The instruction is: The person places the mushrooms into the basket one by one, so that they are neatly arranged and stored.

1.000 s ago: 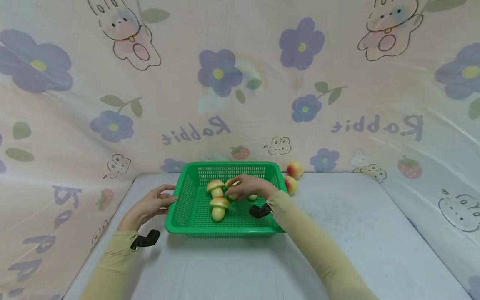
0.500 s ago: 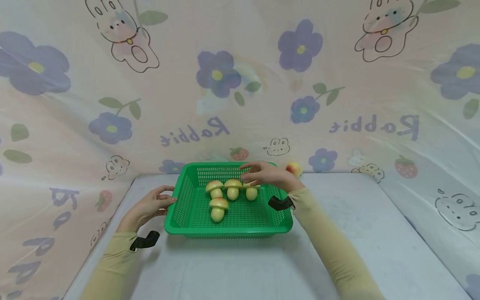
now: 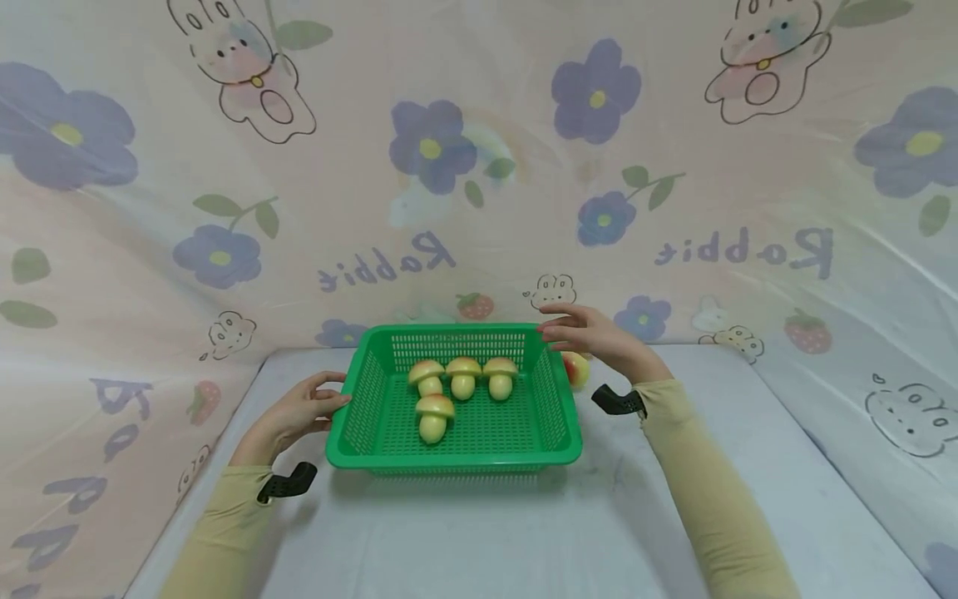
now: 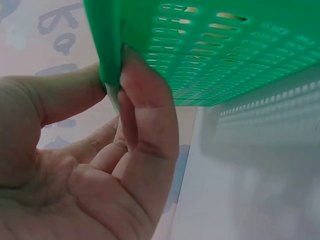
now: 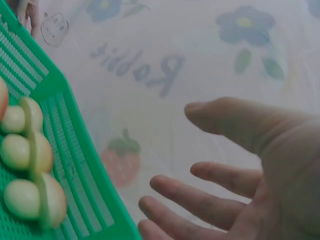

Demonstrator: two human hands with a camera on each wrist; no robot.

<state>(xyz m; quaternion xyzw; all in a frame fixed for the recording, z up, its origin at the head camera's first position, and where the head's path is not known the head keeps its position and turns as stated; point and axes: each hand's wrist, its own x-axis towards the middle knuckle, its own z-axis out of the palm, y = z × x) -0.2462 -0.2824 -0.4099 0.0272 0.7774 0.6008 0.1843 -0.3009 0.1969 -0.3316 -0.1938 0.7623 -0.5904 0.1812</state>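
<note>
At the left rim of a green, rectangular, perforated plastic basket (image 3: 456,459), pinching the edge between thumb and bent forefinger with the bare left hand (image 3: 298,413). Inside, toward its back wall, lying side by side with stems to the near side: three yellow, red-tinged, mushroom-shaped pieces (image 3: 464,368). Just in front of the leftmost, another yellow, red-tinged mushroom piece (image 3: 434,408). Outside the right wall, on the white-covered table (image 3: 464,541), partly hidden: a round, red-and-yellow fruit (image 3: 578,371). Over the far right corner, holding nothing, with fingers extended and loosely spread: the bare right hand (image 3: 593,334). Hard to tell from the head view whether touching the rim with the fingertips or just hovering above.

Apparently between grasps: steadying on the left, free on the right. Would next call for lowering the right hand clear of the rim, then curling thumb and fingers round a smooth, rounded piece or fruit without jogging the basket.
</note>
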